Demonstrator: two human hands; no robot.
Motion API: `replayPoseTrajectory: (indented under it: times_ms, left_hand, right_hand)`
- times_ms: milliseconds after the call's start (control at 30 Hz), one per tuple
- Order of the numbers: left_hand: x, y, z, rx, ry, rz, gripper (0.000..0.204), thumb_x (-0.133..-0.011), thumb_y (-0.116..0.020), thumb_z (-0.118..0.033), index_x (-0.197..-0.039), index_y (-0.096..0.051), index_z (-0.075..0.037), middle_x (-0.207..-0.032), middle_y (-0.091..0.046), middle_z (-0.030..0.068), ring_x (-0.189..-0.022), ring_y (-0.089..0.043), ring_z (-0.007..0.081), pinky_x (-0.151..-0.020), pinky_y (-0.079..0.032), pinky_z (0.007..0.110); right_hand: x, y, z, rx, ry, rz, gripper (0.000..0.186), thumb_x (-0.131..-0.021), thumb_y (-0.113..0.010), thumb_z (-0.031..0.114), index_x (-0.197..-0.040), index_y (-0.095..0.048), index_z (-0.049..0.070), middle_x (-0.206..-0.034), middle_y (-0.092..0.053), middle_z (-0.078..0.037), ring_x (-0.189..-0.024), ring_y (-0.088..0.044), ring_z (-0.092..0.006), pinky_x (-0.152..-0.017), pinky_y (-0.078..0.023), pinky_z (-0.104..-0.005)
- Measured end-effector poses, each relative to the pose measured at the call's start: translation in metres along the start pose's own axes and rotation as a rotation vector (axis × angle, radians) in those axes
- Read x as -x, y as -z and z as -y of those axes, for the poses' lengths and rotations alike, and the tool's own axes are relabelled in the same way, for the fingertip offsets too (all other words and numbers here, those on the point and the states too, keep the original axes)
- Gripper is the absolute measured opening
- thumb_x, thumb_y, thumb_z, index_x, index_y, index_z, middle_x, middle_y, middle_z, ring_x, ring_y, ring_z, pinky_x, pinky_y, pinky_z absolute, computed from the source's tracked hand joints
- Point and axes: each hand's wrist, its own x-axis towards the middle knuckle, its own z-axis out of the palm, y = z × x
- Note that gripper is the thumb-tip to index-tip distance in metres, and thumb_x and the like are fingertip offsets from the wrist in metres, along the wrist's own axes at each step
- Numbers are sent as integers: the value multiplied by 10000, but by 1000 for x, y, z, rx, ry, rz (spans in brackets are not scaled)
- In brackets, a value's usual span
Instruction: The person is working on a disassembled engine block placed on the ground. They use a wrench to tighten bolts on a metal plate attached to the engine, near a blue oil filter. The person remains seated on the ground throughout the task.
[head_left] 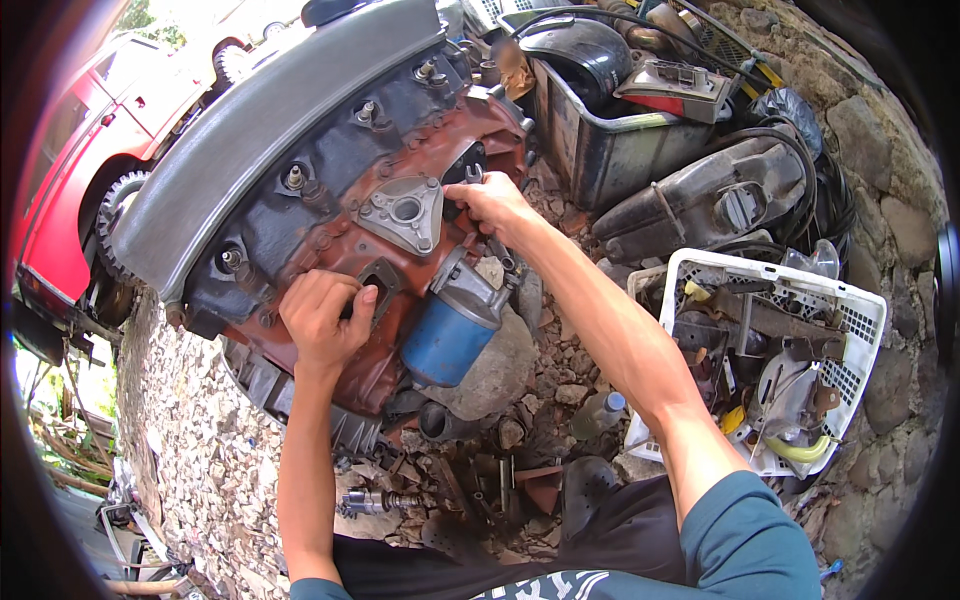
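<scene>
A large engine [345, 205], with a red-brown block and black head, lies before me. My right hand [490, 208] is closed around a metal wrench [473, 174], whose forked end sticks out above the fingers beside the engine. Just left of it is a grey triangular metal plate [405, 212] with a round centre hole, bolted to the block. My left hand [325, 312] rests on the block with curled fingers, next to a rectangular opening [381, 284]; what its fingers hold, if anything, is hidden. Between my arms a blue oil filter [448, 335] hangs from its metal housing.
On the right stand a white plastic basket [870, 330] of metal parts and a dark bin [570, 130] filled with parts. A grey metal tank-like part [705, 200] lies between them. A bottle [598, 415] and tools lie on the rubble. A red vehicle [75, 190] stands far left.
</scene>
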Motion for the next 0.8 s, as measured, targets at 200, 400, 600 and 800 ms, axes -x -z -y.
replayPoseTrajectory:
  times_ms: [200,400,600,800]
  left_hand:
    - [0,-3,1,9,11,5,260,-816,-761,-147,-652,-579,-61,-671,-618,42,-593,-569,241,-560,-412,358]
    - [-1,1,2,-17,6,14,258,-823,-757,-132,-654,-578,-55,-673,-621,43,-590,-566,237,-551,-402,346]
    - [-4,-3,-1,-14,-11,19,245,-821,-759,-111,-666,-577,-56,-675,-619,47,-589,-563,234,-548,-400,345]
    - [-2,-2,-1,-17,-13,29,240,-821,-754,-94,-674,-570,-53,-678,-616,48,-590,-564,238,-548,-402,348]
  right_hand:
    - [3,2,-11,548,548,-185,289,-791,-773,194,-957,-636,1,-884,-688,-153,-854,-694,-313,-768,-540,-427]
    - [9,2,-17,718,861,-185,258,-796,-734,111,-1000,-602,27,-977,-662,-169,-925,-668,-388,-799,-541,-479]
    - [1,7,-26,507,831,-178,284,-821,-753,156,-1043,-645,17,-988,-690,-166,-937,-690,-326,-821,-545,-412]
    - [8,-2,-19,324,495,-261,421,-906,-687,425,-991,-700,13,-911,-721,-174,-823,-696,-297,-805,-527,-402]
